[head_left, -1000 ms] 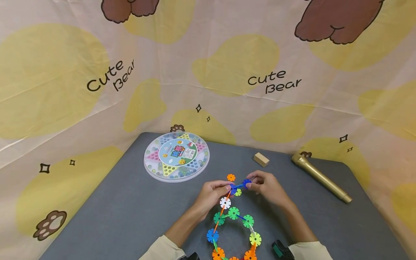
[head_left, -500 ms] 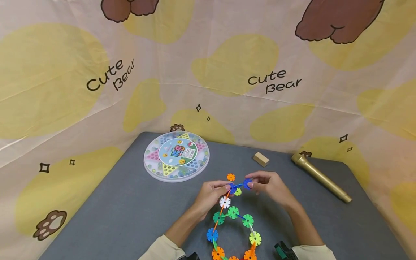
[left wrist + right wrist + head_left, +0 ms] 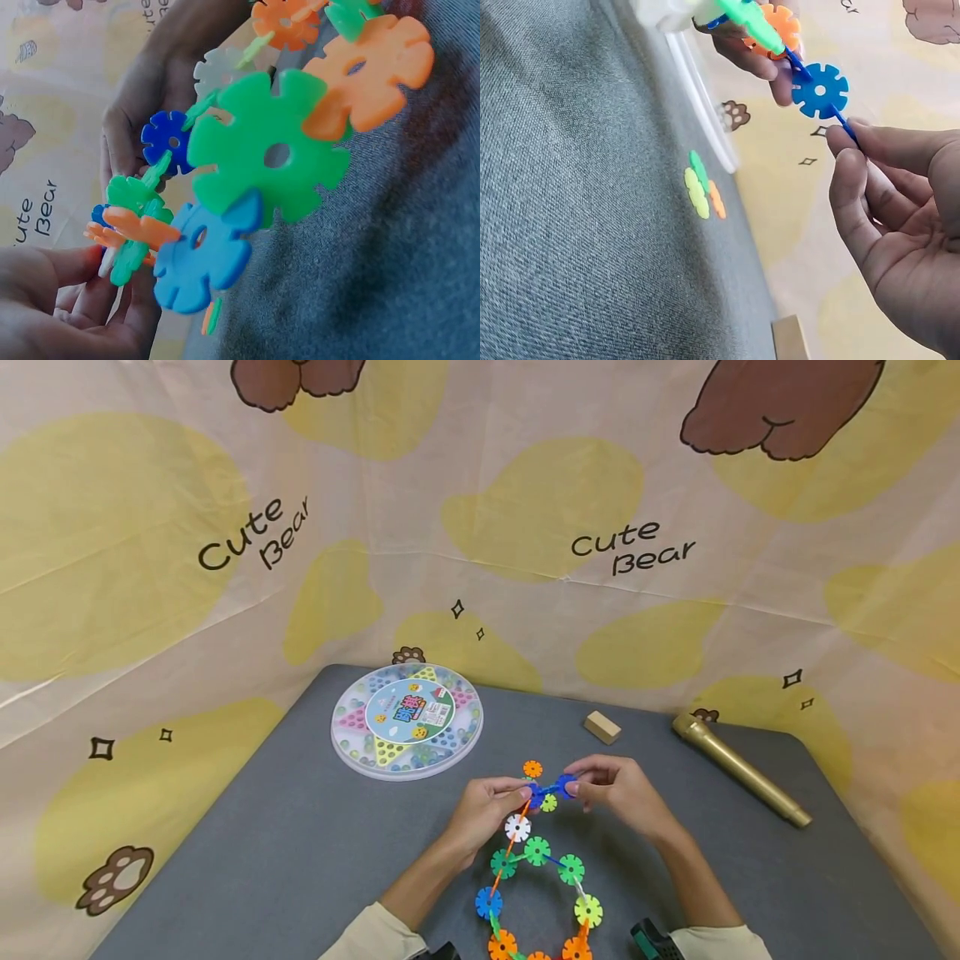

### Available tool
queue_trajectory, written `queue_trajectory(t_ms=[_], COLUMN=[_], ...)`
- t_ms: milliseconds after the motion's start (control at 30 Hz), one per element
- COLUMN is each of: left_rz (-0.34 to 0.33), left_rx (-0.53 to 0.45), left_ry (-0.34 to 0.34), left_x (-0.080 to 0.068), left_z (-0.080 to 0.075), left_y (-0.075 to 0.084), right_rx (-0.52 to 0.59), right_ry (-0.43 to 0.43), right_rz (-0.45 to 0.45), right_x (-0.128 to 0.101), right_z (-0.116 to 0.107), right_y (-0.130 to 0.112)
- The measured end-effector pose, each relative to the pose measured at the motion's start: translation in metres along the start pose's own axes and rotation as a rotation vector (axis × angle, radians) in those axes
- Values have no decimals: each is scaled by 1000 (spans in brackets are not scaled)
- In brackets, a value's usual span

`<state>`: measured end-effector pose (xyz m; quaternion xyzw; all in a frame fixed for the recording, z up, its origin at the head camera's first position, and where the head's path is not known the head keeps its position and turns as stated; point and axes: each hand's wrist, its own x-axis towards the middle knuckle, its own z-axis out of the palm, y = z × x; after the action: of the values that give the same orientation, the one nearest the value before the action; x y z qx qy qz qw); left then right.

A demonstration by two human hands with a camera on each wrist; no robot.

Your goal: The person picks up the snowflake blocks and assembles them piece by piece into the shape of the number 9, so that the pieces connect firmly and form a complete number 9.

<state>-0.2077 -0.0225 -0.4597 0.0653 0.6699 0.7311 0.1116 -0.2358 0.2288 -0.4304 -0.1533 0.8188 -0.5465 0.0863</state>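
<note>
Slotted plastic snowflake discs are joined into a ring with a chain running up from it; a green disc (image 3: 537, 851) sits at the ring's top and a white disc (image 3: 517, 827) along the chain. My left hand (image 3: 482, 814) pinches the chain's far end at a dark blue disc (image 3: 536, 795). A blue disc (image 3: 820, 91) bridges to the right side, lit brightly in the right wrist view. My right hand (image 3: 621, 792) pinches the outermost dark blue disc (image 3: 846, 131), seen edge-on there, between thumb and forefinger. In the left wrist view, a big green disc (image 3: 251, 146) partly covers the chain.
Loose discs, an orange one (image 3: 532, 768) and a yellow-green one (image 3: 549, 803), lie on the grey table (image 3: 360, 852) by the hands. Farther back are a round marble board game (image 3: 352, 743), a wooden block (image 3: 603, 727) and a gold tube (image 3: 742, 771). A printed curtain (image 3: 525, 635) stands behind.
The right hand first shifts slightly to the right, and its dark blue disc then comes back left toward the left hand. Left hand and ring barely move; both hands keep their hold.
</note>
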Motion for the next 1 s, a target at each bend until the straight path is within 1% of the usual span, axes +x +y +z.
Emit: queue_trajectory(t_ms=[100,367,533,700,1000], left_rz=[19,42,55,54,49], left_rx=[8,31,11,-16,-33], left_ry=[13,45,47,27,36], left_x=[0,-1,-3,-2,-1], left_z=[0,2,4,4,4], left_y=[0,2,3,0,-2], right_rx=[4,42,55,61,83], right_ry=[7,37,49,49,48], right_rz=[-10,-65,-93,-88,-80], right_x=[0,-2,-1,-1,2], right_z=[2,5,7,9,11], right_y=[-1,1,6,8,10])
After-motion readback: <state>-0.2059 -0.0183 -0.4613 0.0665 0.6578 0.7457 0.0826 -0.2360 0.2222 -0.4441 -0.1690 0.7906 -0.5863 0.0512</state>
